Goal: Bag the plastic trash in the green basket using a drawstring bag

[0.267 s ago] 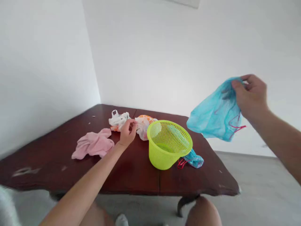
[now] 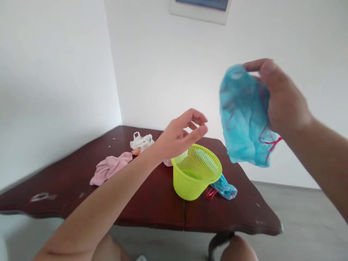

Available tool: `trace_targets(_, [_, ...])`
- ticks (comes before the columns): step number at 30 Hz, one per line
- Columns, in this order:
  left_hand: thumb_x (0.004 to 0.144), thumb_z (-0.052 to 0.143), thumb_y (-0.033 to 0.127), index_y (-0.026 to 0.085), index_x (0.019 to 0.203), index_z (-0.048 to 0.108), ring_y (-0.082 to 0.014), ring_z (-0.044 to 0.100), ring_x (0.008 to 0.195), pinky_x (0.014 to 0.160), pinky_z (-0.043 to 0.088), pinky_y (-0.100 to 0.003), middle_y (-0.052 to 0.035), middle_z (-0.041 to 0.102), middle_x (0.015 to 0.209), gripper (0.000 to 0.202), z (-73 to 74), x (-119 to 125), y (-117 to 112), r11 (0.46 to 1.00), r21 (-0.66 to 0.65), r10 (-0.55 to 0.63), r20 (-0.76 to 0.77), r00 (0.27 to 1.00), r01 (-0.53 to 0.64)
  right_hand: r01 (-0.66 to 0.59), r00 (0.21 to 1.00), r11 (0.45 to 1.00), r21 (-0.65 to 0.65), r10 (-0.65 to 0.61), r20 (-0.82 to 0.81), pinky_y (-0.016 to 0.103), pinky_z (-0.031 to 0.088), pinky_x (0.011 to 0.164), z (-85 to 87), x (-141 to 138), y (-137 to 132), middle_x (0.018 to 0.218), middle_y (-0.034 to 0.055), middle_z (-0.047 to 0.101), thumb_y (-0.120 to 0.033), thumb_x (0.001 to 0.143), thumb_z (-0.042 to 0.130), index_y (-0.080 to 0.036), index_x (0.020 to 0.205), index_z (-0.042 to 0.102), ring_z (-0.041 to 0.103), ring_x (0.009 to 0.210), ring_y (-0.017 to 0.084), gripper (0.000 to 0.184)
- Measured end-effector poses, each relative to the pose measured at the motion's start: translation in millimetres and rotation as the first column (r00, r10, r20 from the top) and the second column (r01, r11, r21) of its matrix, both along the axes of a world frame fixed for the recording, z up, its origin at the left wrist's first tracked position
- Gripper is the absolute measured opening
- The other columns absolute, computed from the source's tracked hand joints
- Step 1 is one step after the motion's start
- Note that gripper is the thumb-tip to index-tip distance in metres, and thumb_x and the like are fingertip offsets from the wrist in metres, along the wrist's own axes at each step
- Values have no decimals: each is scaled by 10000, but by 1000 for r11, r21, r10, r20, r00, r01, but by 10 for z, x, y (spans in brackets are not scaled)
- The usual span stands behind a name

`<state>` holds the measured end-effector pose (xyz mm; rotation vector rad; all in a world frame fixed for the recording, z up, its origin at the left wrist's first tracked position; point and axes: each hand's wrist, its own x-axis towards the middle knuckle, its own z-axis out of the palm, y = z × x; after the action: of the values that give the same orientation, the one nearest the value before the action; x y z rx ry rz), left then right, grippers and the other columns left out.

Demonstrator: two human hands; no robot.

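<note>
A light blue plastic bag [image 2: 243, 123] with a red drawstring hangs from my right hand [image 2: 285, 96], which pinches it by the top edge, raised to the right above the table. My left hand [image 2: 183, 132] is in the air above the far left rim of a lime-green mesh basket [image 2: 187, 188]. Its fingers are slightly curled and apart, with nothing between them, pointing toward the bag. A second blue bag [image 2: 227, 188] with red strings lies crumpled on the table, against the basket's right side.
The dark wooden table [image 2: 152, 206] bears a pink cloth [image 2: 111, 167] on the left and a crumpled white-and-orange plastic bag [image 2: 141, 143] farther back. Another plastic bag [image 2: 168, 162] is mostly hidden behind my left hand. A framed picture [image 2: 201, 16] hangs on the wall.
My left hand has risen and moved right, from beside the plastic bags to above the basket, its fingers spreading. My right hand has lifted the blue bag slightly and turned it. The view has tilted up.
</note>
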<state>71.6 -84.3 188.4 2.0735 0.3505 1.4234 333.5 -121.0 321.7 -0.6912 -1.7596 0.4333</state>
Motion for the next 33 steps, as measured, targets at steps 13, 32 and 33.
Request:
trace_targets(13, [974,919,421,226,1029,697,-139,721,744,697,622,-261,10,772,918,301,182,117,-172,876,-426,-114,274,955,226,-83,971,977,-195,124,207,301,537,571,-792,-1,-114,1072,-8,713,-376,973,933,-329,1443,623,685,736,169,565])
trace_targets(32, [891,961,696,238,875,669,-156,556,709,651,471,-259,35,592,780,543,85,-186,-106,883,-469,118,161,980,-29,-74,748,406,911,-581,320,507,644,1077,-1216,226,-536,1387,30,827,-121,1038,783,-445,1361,758,776,1281,320,458])
trace_targets(33, [910,937,715,239,863,649,-158,541,711,652,458,-266,34,574,776,558,116,-134,-142,900,-436,113,156,981,-34,-190,712,493,849,-526,465,491,649,1068,-1286,92,-601,1346,30,844,-149,1077,745,-413,1314,758,792,1244,301,355])
